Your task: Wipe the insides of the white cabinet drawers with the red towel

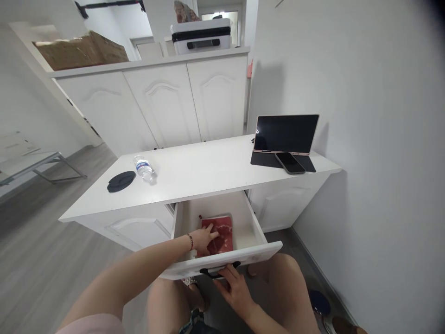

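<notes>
A white drawer point(243, 236) is pulled out from under the white tabletop, over my knees. Inside it lies a flat red patterned piece point(225, 227), like a pouch or folded cloth, with a pale edge along its top. My left hand point(204, 239) reaches over the drawer front and rests on this red piece, fingers spread. At the front of the drawer, my right hand point(236, 287) has its fingers hooked over the black drawer handle point(210, 273), near its right end. The lower left part of the red piece is covered by my left hand.
On the white tabletop point(194, 171) are a clear bottle point(143, 168) on its side, a black oval item point(121, 181), a propped-up tablet point(287, 133) and a phone point(290, 163). White cabinets stand behind, carrying a cardboard box point(83, 50) and white suitcase point(201, 36). A wall point(375, 139) closes the right.
</notes>
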Tool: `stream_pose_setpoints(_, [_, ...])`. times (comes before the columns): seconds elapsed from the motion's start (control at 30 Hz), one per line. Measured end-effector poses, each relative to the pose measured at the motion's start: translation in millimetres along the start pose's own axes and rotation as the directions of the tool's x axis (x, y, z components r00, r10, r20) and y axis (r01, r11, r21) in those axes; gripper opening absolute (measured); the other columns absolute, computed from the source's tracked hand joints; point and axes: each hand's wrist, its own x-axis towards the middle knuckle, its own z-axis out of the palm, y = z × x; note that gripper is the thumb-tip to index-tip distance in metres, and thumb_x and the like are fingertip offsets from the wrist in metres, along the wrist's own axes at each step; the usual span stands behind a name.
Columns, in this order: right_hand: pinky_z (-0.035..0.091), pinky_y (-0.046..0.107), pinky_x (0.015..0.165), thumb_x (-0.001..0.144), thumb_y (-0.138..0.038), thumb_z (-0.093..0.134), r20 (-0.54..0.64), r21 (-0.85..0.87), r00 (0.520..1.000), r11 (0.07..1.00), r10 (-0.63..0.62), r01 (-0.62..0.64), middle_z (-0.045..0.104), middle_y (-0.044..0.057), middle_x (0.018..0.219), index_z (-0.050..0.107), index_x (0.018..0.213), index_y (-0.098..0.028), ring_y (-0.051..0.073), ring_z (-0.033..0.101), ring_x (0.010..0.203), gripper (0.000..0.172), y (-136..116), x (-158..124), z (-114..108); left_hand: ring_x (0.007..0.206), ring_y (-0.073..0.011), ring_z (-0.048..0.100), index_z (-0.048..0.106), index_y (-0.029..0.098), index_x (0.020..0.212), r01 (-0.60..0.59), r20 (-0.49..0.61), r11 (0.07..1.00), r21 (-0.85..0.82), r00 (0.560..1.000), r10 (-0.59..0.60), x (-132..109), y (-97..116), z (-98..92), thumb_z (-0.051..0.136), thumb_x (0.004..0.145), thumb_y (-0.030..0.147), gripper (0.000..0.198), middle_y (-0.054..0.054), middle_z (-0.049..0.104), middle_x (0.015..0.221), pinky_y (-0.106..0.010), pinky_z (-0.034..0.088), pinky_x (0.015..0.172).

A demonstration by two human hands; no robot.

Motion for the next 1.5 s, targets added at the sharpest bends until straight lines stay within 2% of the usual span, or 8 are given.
stream_pose_setpoints(0.17, [0.044, 0.024, 0.055, 0.091, -0.039, 0.051, -0.035, -0.023, 0.999, 1.000, -0.018, 0.017, 0.064, 0.004, 0.084, 0.062, 0.091, -0.021, 0.017, 0.063, 0.073, 0.021, -0.1, 0.1, 0.2, 0.115, -0.0393, 0.052, 0.039, 0.022, 0.135, 0.055, -0.023, 0.998, 0.021, 0.998, -0.054, -5.4, -17.8, 8.6, 0.076, 0.055, 0.036, 0.089, -0.022, 0.030, 0.144, -0.046, 0.046, 0.089])
stream_pose_setpoints(0.37, [0.043, 0.023, 0.052, 0.091, -0.038, 0.050, -0.005, -0.013, 1.000, 1.000, 0.003, -0.003, 0.062, 0.002, 0.082, 0.061, 0.088, -0.021, 0.013, 0.059, 0.061, 0.020, -2.9, 1.1, -1.7, 0.112, -0.0367, 0.055, 0.041, 0.020, 0.132, 0.118, -0.071, 0.993, 0.023, 0.991, -0.116, -13.3, -33.1, 12.8, 0.070, 0.060, 0.026, 0.078, -0.023, 0.031, 0.144, -0.045, 0.046, 0.089])
stream_pose_setpoints(0.5, [0.045, 0.024, 0.054, 0.091, -0.039, 0.051, -0.018, -0.024, 1.000, 1.000, 0.002, -0.002, 0.063, 0.003, 0.083, 0.061, 0.091, -0.022, 0.015, 0.062, 0.067, 0.020, -2.9, 0.4, -1.6, 0.114, -0.0349, 0.053, 0.043, 0.020, 0.133, 0.185, -0.117, 0.982, 0.025, 0.977, -0.181, -11.9, -45.9, 11.7, 0.061, 0.070, 0.020, 0.066, -0.022, 0.035, 0.143, -0.045, 0.045, 0.090])
stream_pose_setpoints(0.7, [0.046, 0.024, 0.055, 0.090, -0.036, 0.051, 0.020, 0.003, 1.000, 1.000, 0.010, -0.010, 0.064, 0.003, 0.085, 0.061, 0.091, -0.022, 0.015, 0.062, 0.065, 0.018, -1.0, 0.1, -1.4, 0.119, -0.0297, 0.050, 0.042, 0.025, 0.137, 0.351, -0.136, 0.935, -0.043, 0.926, -0.353, 8.6, -67.5, -4.1, 0.040, 0.084, 0.010, 0.055, -0.014, 0.040, 0.143, -0.040, 0.043, 0.092])
stream_pose_setpoints(0.97, [0.046, 0.025, 0.059, 0.091, -0.038, 0.050, 0.043, -0.017, 0.999, 1.000, 0.024, -0.024, 0.065, 0.003, 0.086, 0.061, 0.092, -0.023, 0.018, 0.064, 0.076, 0.019, -1.8, -0.7, -2.4, 0.109, -0.0331, 0.056, 0.036, 0.020, 0.142, 0.447, -0.161, 0.890, -0.090, 0.875, -0.456, 48.3, -70.5, -30.9, 0.032, 0.090, 0.014, 0.052, -0.020, 0.049, 0.133, -0.044, 0.044, 0.086])
stream_pose_setpoints(1.2, [0.045, 0.025, 0.057, 0.091, -0.037, 0.050, 0.086, 0.015, 0.995, 0.999, 0.051, -0.052, 0.064, 0.004, 0.090, 0.061, 0.094, -0.022, 0.014, 0.061, 0.064, 0.019, -2.7, 2.9, -7.3, 0.109, -0.0289, 0.057, 0.037, 0.022, 0.142, 0.372, -0.179, 0.923, -0.100, 0.906, -0.384, 55.7, -61.3, -41.0, 0.039, 0.091, 0.025, 0.051, -0.015, 0.055, 0.129, -0.039, 0.044, 0.087])
stream_pose_setpoints(1.33, [0.044, 0.024, 0.056, 0.091, -0.036, 0.050, 0.081, 0.044, 0.995, 0.997, 0.052, -0.055, 0.062, 0.003, 0.087, 0.061, 0.093, -0.022, 0.014, 0.059, 0.061, 0.018, -7.0, 5.4, -11.5, 0.110, -0.0263, 0.057, 0.039, 0.024, 0.141, 0.257, -0.186, 0.962, -0.088, 0.945, -0.269, 61.3, -37.9, -43.8, 0.045, 0.087, 0.025, 0.054, -0.011, 0.058, 0.127, -0.037, 0.044, 0.089])
stream_pose_setpoints(1.5, [0.043, 0.024, 0.056, 0.090, -0.033, 0.052, 0.088, 0.070, 0.993, 0.994, 0.072, -0.078, 0.061, 0.002, 0.087, 0.060, 0.091, -0.021, 0.012, 0.056, 0.058, 0.014, -12.2, 5.8, -14.9, 0.101, -0.0279, 0.062, 0.048, 0.025, 0.134, 0.085, -0.119, 0.995, -0.058, 0.989, -0.091, 57.2, -7.3, -52.2, 0.061, 0.071, 0.018, 0.065, -0.009, 0.068, 0.110, -0.037, 0.046, 0.085])
